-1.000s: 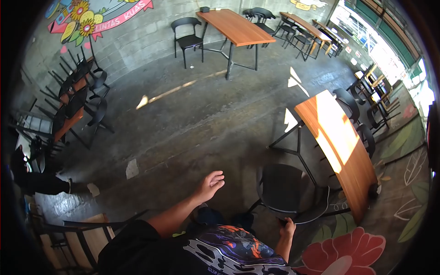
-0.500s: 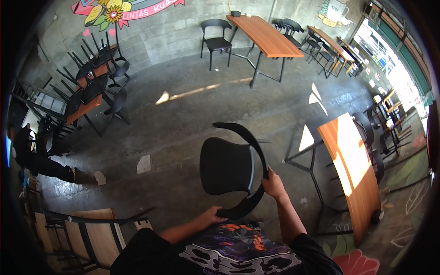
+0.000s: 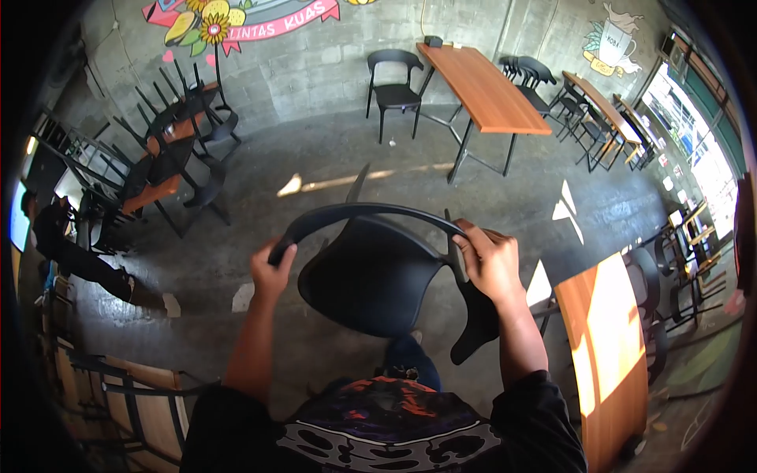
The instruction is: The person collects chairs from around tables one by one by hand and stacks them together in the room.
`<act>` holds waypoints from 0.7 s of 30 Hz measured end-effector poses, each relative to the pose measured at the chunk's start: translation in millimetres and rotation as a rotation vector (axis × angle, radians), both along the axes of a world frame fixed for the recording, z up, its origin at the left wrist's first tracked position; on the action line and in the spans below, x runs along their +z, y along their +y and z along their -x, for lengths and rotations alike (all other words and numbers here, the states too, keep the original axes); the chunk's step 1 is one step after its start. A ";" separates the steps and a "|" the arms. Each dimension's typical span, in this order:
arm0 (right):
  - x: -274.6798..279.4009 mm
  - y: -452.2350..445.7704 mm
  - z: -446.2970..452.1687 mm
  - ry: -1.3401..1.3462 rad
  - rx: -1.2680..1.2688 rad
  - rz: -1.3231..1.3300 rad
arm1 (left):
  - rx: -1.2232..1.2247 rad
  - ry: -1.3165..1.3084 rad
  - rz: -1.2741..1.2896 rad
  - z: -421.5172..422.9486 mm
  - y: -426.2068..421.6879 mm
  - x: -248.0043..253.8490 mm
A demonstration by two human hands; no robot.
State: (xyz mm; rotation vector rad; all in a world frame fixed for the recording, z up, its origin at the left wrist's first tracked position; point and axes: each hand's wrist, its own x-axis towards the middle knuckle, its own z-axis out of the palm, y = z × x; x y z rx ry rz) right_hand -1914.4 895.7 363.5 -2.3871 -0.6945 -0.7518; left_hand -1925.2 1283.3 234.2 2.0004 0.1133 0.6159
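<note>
A black chair (image 3: 371,276) with a curved backrest is held in front of my body. My left hand (image 3: 273,266) is closed round the left end of the backrest. My right hand (image 3: 490,256) grips the backrest's right part, fingers over the top. The seat faces up toward me, and one leg sticks out beyond the backrest. The other legs are mostly hidden under the seat, so I cannot tell whether they touch the floor. My foot and blue trouser leg show just below the seat.
A wooden table (image 3: 603,347) stands close on my right, chairs along its far side. Another table (image 3: 481,87) and a black chair (image 3: 394,91) stand by the wall. Upturned chairs (image 3: 169,158) rest on a table at left. A person (image 3: 71,244) in dark clothes is at far left.
The chair has turned, so its backrest now lies across the far side of the seat. My left hand has risen with the backrest's end; my right hand has moved up slightly.
</note>
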 end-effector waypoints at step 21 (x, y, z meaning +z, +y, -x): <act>-47.2 -143.7 -289.9 0.437 -0.126 -0.213 | 0.099 -0.048 0.099 -238.9 -151.1 -0.4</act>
